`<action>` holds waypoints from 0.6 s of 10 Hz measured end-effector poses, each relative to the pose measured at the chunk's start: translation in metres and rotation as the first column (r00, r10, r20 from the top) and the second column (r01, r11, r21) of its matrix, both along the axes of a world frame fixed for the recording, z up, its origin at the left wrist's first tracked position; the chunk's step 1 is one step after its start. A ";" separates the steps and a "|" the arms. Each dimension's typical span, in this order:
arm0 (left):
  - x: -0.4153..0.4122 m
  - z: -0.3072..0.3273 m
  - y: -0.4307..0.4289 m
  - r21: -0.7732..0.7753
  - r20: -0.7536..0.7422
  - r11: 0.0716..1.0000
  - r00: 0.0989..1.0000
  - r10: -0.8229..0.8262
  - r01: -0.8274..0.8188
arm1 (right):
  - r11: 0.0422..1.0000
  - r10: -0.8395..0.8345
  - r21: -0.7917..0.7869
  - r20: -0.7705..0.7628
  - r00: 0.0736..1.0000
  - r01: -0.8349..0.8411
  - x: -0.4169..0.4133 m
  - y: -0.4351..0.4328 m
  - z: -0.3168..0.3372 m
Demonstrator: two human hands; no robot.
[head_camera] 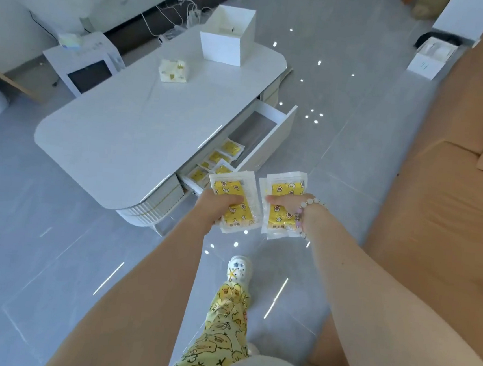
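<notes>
— Duck-print trouser leg [222,319] sits lowest in view, slipper [239,271] on the grey floor [52,238]; what do the hands hold?
— 2 stacks of yellow packets; left hand [217,207] curls round the left stack [228,189]; right hand [287,205] grips the right stack [288,189]; both are side by side above the floor, near the open drawer [271,135].
— And inside it?
— More loose packets [217,157], lying in that drawer of the white table [140,114].
</notes>
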State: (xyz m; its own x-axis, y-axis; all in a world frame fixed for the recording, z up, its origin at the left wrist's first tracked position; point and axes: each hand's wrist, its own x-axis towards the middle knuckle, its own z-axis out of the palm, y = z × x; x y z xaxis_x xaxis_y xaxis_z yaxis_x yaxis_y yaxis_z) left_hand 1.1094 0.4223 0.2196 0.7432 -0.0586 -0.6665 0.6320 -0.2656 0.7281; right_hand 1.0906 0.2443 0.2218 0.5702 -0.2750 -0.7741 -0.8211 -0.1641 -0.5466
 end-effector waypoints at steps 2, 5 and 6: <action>0.102 -0.006 -0.011 0.003 -0.032 0.997 0.996 -0.079 0.079 | 0.999 -0.030 0.042 0.034 0.999 0.029 0.091 -0.008 0.004; 0.222 -0.029 -0.032 0.038 -0.171 0.997 0.983 -0.064 0.071 | 0.997 -0.041 -0.074 -0.066 0.997 0.036 0.215 -0.037 0.011; 0.249 -0.036 -0.038 0.064 -0.207 0.996 0.977 -0.050 0.064 | 0.996 -0.047 -0.077 -0.097 0.994 0.040 0.243 -0.045 0.005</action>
